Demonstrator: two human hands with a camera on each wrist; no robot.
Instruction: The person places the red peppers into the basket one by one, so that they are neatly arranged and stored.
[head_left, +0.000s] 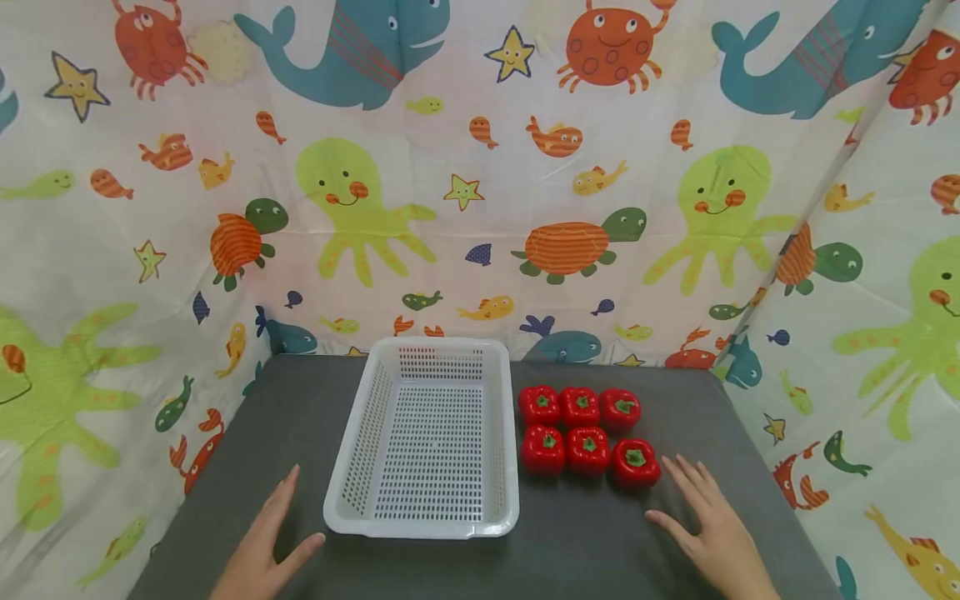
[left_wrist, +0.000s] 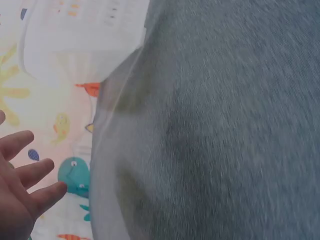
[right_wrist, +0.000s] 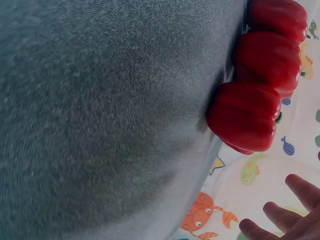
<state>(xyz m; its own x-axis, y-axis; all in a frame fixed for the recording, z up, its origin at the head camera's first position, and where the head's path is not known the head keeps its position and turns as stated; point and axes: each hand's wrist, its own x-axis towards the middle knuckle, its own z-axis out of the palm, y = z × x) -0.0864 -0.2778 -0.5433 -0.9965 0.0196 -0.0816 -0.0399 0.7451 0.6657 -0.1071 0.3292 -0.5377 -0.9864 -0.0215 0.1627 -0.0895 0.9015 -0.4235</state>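
A white perforated plastic basket stands in the middle of the dark table with nothing in it. To its right, several red bell peppers with green stems are grouped in two rows; the right wrist view shows some of these bell peppers from the side. My left hand, fingers spread and holding nothing, is left of the basket's near corner. My right hand is just right of the nearest pepper, its fingers extended and apart from it. Both hands hold nothing.
A dark grey cloth covers the table. Behind and on both sides hangs a white curtain printed with sea animals, meeting the table's back and side edges.
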